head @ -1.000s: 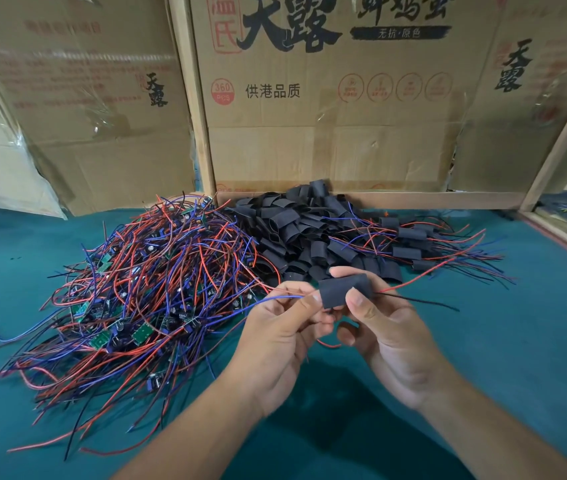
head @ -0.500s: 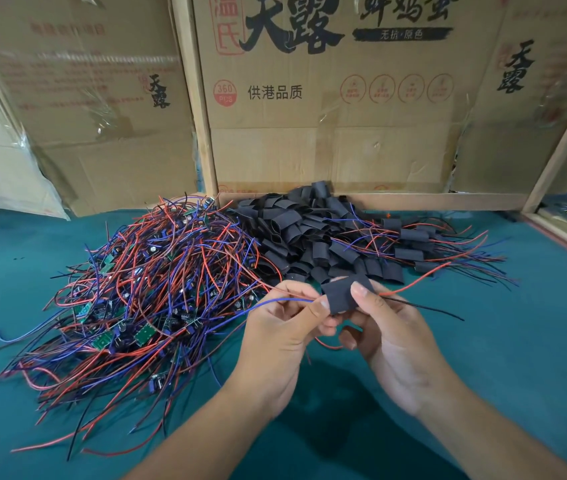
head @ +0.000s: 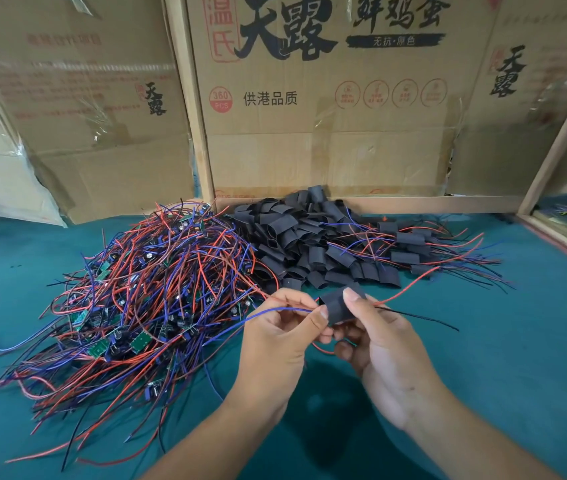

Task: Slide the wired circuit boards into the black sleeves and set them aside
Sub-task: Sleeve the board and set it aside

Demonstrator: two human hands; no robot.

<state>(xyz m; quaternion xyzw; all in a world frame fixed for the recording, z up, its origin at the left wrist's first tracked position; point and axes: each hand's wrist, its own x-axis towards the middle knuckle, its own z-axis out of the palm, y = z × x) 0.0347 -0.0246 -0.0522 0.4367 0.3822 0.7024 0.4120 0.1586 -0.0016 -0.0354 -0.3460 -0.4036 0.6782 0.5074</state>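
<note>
Both hands meet above the green table (head: 483, 358), working one black sleeve (head: 339, 308). The right hand (head: 382, 344) pinches the sleeve between thumb and curled fingers; the left hand (head: 280, 336) pinches the blue wire (head: 275, 310) and the sleeve's near edge. A red wire (head: 410, 289) and a black wire (head: 420, 317) already trail out of the sleeve's far end, so the board is probably inside, though it cannot be seen.

To finish the step well, the right hand should keep the sleeve mouth rounded, not flattened, while the left feeds along the wires in line with the sleeve until both ends show wire only.

Counts: one sleeve in hand; two hands; three wires visible on this piece. The heap of wired boards (head: 143, 299) at left and the pile of empty sleeves (head: 296, 244) behind are too tangled to count; the finished pieces (head: 410, 244) at right number perhaps half a dozen.
</note>
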